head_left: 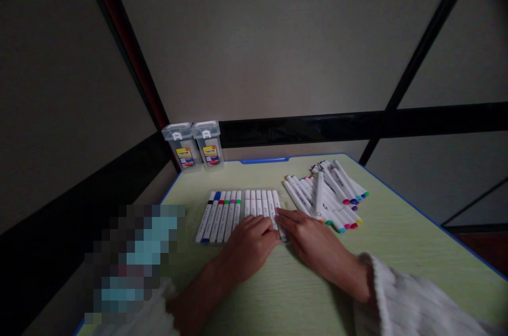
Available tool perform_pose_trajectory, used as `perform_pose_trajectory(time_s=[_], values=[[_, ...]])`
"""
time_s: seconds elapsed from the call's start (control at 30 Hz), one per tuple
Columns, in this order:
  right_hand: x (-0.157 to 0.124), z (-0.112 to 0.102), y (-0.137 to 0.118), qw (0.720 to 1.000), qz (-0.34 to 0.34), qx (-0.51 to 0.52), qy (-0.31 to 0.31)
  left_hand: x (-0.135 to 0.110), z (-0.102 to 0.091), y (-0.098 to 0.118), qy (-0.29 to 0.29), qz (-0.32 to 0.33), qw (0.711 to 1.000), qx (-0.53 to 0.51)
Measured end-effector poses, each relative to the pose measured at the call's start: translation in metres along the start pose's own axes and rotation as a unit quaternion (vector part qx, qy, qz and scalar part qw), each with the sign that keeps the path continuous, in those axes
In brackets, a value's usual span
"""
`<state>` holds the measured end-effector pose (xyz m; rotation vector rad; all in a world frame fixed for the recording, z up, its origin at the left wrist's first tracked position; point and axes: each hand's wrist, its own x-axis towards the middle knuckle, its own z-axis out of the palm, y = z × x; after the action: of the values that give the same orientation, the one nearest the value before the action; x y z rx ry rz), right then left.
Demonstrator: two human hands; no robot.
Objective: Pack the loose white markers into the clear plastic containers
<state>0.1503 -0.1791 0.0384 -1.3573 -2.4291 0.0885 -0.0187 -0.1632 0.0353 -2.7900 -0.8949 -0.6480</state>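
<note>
Nearest, two bare forearms in white textured sleeves [413,293] are stretched over a pale green tabletop [400,256] edged in blue. A patch at the left is pixelated, so what lies there cannot be told.

The left hand [253,243] is laid, fingers curled together, over the near part of a row of markers; whether anything is gripped beneath it cannot be told. The right hand [311,238] is set just beside it, fingers stretched out and close together, with the fingertips rested at the right end of the row. Its thumb is hidden, so a grip cannot be confirmed there either.

The row lies in the middle of the table, seemingly in a clear plastic tray [243,208]. Two groups are formed: at the left, white markers with coloured bands [222,219] in black, blue, red, green and purple; at the right, paler-banded markers [259,202], partly covered by the hands.

To the right of the row, loose markers [337,188] are heaped at mixed angles, their coloured ends mostly turned nearer. The work is judged to be partly done: two groups are lined up, while many markers are left unsorted.

Farther back at the left, two lidded clear plastic boxes [209,146] are stood side by side before a grey panelled wall [273,34].
</note>
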Motion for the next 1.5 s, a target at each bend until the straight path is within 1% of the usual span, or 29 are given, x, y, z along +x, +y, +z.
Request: perform_pose_trajectory(time_s=[0.07,0.13,0.23,0.3,0.37,0.47,0.5,0.6,0.8,0.93,1.03,1.13,1.2,1.5], values=[[0.000,0.001,0.000,1.000,0.005,-0.004,0.003,-0.001,-0.008,-0.007,0.000,-0.017,1.000,0.005],[-0.001,0.001,0.000,1.000,0.009,-0.009,0.005,-0.002,-0.015,-0.017,0.007,-0.049,0.999,0.021],[-0.002,0.002,0.001,1.000,0.009,-0.015,0.001,-0.004,-0.022,-0.035,-0.008,-0.129,0.989,0.074],[-0.002,0.002,0.001,1.000,0.004,-0.018,-0.006,-0.006,-0.024,-0.049,-0.027,-0.194,0.976,0.093],[-0.002,0.001,0.000,1.000,0.001,-0.019,-0.012,-0.010,-0.023,-0.063,-0.031,-0.257,0.959,0.113],[-0.002,0.000,-0.004,1.000,0.003,-0.013,-0.010,-0.018,-0.020,-0.079,-0.037,-0.314,0.941,0.120],[-0.002,-0.001,-0.006,1.000,0.002,-0.009,-0.008,-0.020,-0.020,-0.082,-0.039,-0.322,0.938,0.121],[-0.003,-0.002,-0.009,1.000,0.001,0.000,-0.006,-0.023,-0.019,-0.086,-0.052,-0.344,0.930,0.119],[-0.006,-0.003,-0.009,1.000,0.005,0.028,-0.007,-0.020,-0.024,-0.084,-0.069,-0.391,0.909,0.128],[-0.006,0.001,-0.007,0.999,-0.012,0.032,0.009,-0.020,-0.026,-0.085,-0.077,-0.389,0.909,0.127],[-0.005,0.003,-0.003,1.000,-0.009,0.007,0.020,-0.022,-0.027,-0.088,-0.075,-0.396,0.907,0.125],[-0.003,0.000,-0.001,1.000,0.003,-0.026,0.009,-0.023,-0.028,-0.090,-0.065,-0.405,0.904,0.121],[-0.003,-0.002,-0.001,0.999,0.007,-0.036,-0.001,-0.023,-0.028,-0.091,-0.058,-0.405,0.905,0.114],[-0.004,-0.003,-0.002,0.999,-0.005,-0.034,0.024,-0.024,-0.024,-0.095,-0.056,-0.387,0.918,0.070]])
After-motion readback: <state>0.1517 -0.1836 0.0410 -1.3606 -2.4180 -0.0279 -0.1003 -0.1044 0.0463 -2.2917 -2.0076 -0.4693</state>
